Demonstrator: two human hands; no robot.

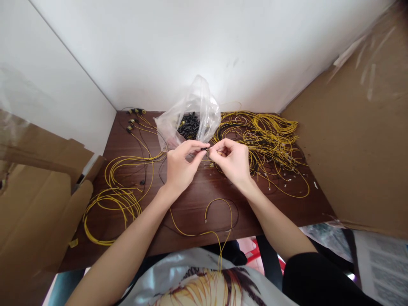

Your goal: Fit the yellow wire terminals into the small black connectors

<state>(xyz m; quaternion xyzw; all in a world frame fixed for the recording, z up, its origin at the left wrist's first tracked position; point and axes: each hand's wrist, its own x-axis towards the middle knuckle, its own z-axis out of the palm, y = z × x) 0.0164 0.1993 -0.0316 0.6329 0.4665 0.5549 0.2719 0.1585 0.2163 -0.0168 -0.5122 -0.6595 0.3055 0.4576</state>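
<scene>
Both hands meet over the middle of the table, in front of a clear plastic bag (pixel 165 127) holding many small black parts (pixel 190 126). Between thumb and fingertips, my left hand (pixel 182 165) pinches a small black part (pixel 204 148). My right hand (pixel 234 160) is closed in a pinch just beside it, seemingly at a wire end; its exact hold is hidden by the fingers. A loose yellow wire (pixel 230 216) and a dark wire curve over the table below the hands and hang off the front edge.
A tangled heap of yellow wires (pixel 270 136) with small metal ends covers the right rear of the brown table (pixel 191 212). Coiled yellow wires (pixel 92 233) lie at left, some ending in black parts (pixel 135 111). Cardboard (pixel 357 140) flanks the right; more cardboard (pixel 41 187) stands left.
</scene>
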